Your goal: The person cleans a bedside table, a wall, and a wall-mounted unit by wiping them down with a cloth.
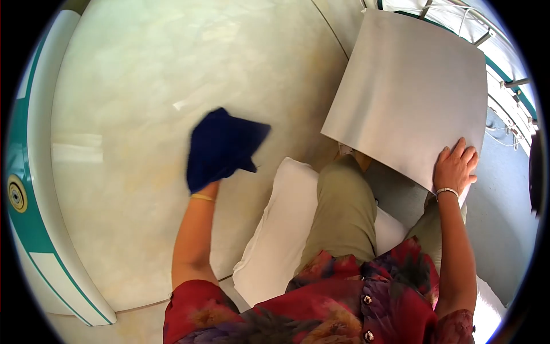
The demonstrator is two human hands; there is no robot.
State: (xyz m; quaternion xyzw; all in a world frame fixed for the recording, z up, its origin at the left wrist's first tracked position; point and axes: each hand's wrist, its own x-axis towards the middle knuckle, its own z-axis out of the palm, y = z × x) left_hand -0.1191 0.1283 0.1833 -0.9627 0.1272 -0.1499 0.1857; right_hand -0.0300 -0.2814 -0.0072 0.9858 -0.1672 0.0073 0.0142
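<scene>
A dark blue cloth (223, 143) covers most of my left hand (209, 190), which holds it against or close to a pale marbled panel (137, 114). The cloth hides my left fingers. On the right, my right hand (455, 167) rests on the near right corner of a brushed-metal tabletop (412, 86), with its fingers spread out. No object shows in my right hand.
A white cushion or pillow (281, 223) lies beside my legs. At far left stands a white-and-green post (37, 223) with a round lock-like fitting (17, 193). Metal rails (484, 38) and thin white cords (507, 137) run along the right.
</scene>
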